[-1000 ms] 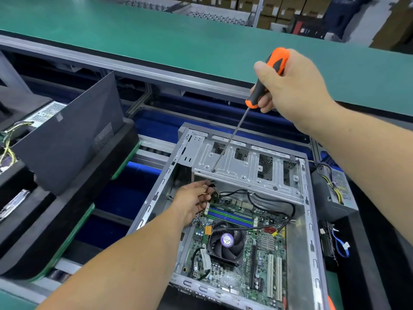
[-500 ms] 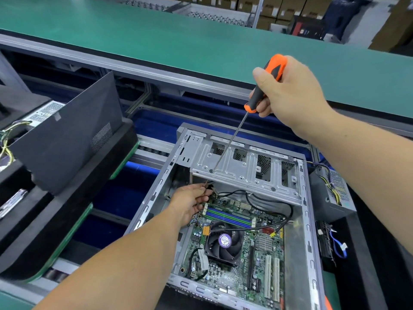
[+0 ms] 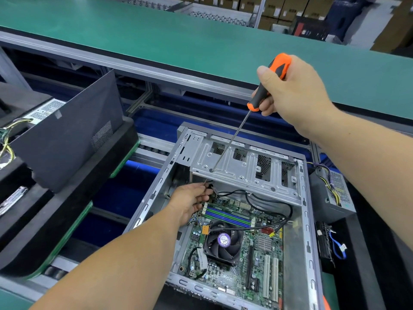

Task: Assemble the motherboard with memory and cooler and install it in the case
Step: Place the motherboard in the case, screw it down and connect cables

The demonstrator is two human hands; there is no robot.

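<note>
An open grey metal case lies on its side with the green motherboard inside it, carrying blue memory slots and a black cooler fan. My right hand grips an orange and black screwdriver. Its long shaft passes through a hole in the drive cage, and the tip comes out below, beside my left hand. My left hand is inside the case at the board's upper left corner, fingers curled at the screwdriver tip and a black cable; what they pinch is hidden.
A power supply with yellow and black wires sits right of the case, and a drive with a blue cable below it. Black foam trays and a dark side panel stand at left. A green bench runs across the back.
My right hand and the screwdriver have sunk slightly, pushing the shaft further through the cage hole. My left hand stays at the board's corner.
</note>
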